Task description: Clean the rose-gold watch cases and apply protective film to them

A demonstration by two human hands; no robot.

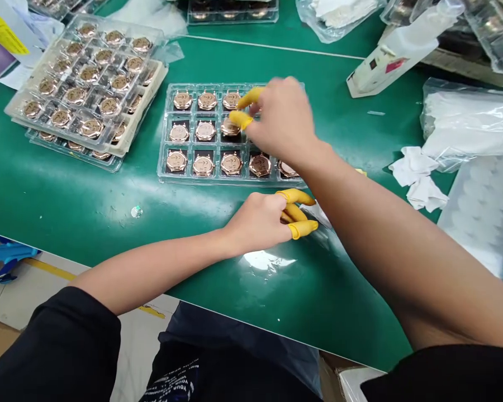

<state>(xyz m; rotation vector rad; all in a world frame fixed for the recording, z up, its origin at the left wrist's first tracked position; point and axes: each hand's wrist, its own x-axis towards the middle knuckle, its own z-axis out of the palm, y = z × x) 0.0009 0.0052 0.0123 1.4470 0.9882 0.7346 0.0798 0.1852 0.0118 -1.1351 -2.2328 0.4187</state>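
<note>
A clear plastic tray [201, 180] lies on the green mat, holding rose-gold watch cases in dark pockets. My right hand [283, 120], slightly blurred, is over the tray, and its yellow finger cots touch a watch case [229, 127] in the middle row. Whether that hand grips the case, I cannot tell. Its palm and fingers hide the tray's upper right part. My left hand [260, 220] rests on the mat just in front of the tray, holding nothing. Its yellow-cotted fingers are apart, close to the tray's front rim.
A stack of trays [121, 146] filled with similar cases stands to the left on the green mat [88, 223]. Plastic bags, white cloths [419, 178] and a white box [389, 58] lie to the right. The mat's front edge [276, 335] runs below my arms.
</note>
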